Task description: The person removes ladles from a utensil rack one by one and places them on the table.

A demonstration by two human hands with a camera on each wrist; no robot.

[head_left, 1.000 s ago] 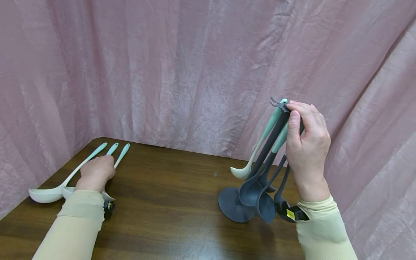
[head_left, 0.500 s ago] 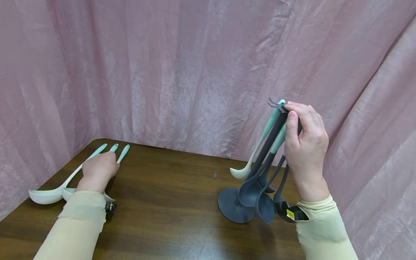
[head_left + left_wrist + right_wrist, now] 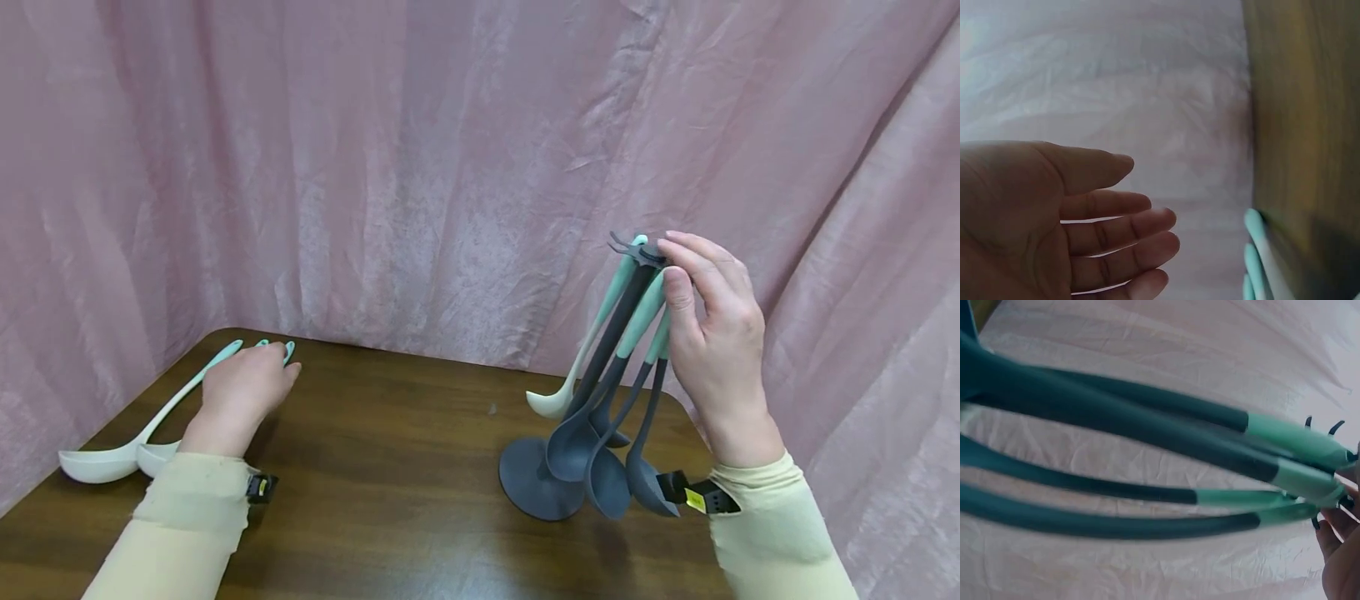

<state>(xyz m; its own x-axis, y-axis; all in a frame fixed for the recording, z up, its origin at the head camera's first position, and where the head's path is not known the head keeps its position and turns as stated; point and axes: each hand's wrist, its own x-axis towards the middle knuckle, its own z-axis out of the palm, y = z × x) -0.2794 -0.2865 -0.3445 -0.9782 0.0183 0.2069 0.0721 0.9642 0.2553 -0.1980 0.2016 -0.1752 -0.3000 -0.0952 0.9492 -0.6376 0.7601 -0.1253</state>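
A person's two bare hands above a brown wood-grain table (image 3: 397, 483), seen from the head, with twelve o'clock pointing away from the person. The left hand (image 3: 243, 387) is over a row of three slender ladles with mint-green handles: a white, deep-bowled one (image 3: 101, 467) farthest left, a second with a similar white bowl (image 3: 156, 458), and a third showing only its mint handle end (image 3: 289, 350), the rest hidden by hand and sleeve. They lie side by side, bowls toward eight o'clock, handle ends toward two. In the left wrist view that hand's fingers are relaxed, nearly straight and slightly spread, grasping nothing, with the handles apart from it.

Well away, toward three o'clock from the left hand, stands a dark grey utensil rack (image 3: 528, 483) with round base, slanting stem and hooks on top. From it hang a small white ladle (image 3: 551, 404) with mint handle and four dark grey, mint-handled utensils (image 3: 607, 483). The right hand (image 3: 716, 333) is much nearer this rack, its loosely bent fingertips at the hooks, thumb apart; it seems to grip nothing, though some fingers are hidden.
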